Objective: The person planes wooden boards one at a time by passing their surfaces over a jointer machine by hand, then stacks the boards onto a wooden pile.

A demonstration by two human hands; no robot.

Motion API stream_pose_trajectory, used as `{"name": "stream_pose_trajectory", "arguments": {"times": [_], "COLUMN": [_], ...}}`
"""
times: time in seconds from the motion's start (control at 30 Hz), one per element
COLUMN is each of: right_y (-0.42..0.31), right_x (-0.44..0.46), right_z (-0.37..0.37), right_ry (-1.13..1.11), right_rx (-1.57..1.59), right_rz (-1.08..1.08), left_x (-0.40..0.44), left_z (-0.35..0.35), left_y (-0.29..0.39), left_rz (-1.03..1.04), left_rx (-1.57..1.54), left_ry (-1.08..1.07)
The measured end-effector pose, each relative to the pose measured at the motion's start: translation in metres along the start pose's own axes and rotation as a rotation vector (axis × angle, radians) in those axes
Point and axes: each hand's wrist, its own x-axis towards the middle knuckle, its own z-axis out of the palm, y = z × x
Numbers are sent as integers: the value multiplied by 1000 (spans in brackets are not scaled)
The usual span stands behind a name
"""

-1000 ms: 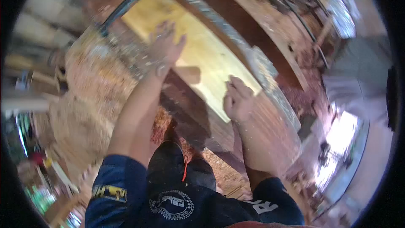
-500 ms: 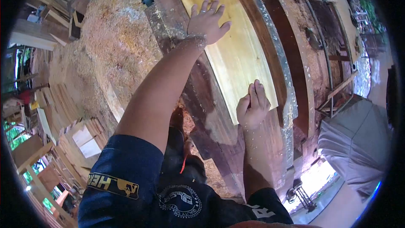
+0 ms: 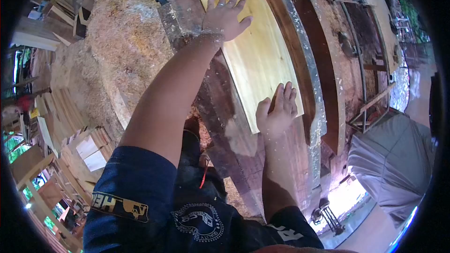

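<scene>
Pale yellow wooden board (image 3: 262,49) lying flat on a dark brown wooden surface (image 3: 243,168)

The board is long, straight-sided and smooth-looking, with faint streaks of grain along its length and a small darker mark near the top of the view. Its long right edge runs just beside a brown wooden rail (image 3: 296,51); whether they touch is unclear. The near end is cut straight, its middle partly hidden; the far end extends out of view.
</scene>
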Motion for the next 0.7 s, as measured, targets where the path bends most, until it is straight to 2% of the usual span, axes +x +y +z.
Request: {"name": "stream_pose_trajectory", "arguments": {"times": [0.7], "right_y": [-40], "right_x": [67], "right_z": [28], "right_ry": [27], "right_rx": [-18], "right_rz": [1], "left_x": [60], "left_z": [-3], "left_y": [-52], "left_rz": [37], "left_rx": [66], "left_ry": [9]}}
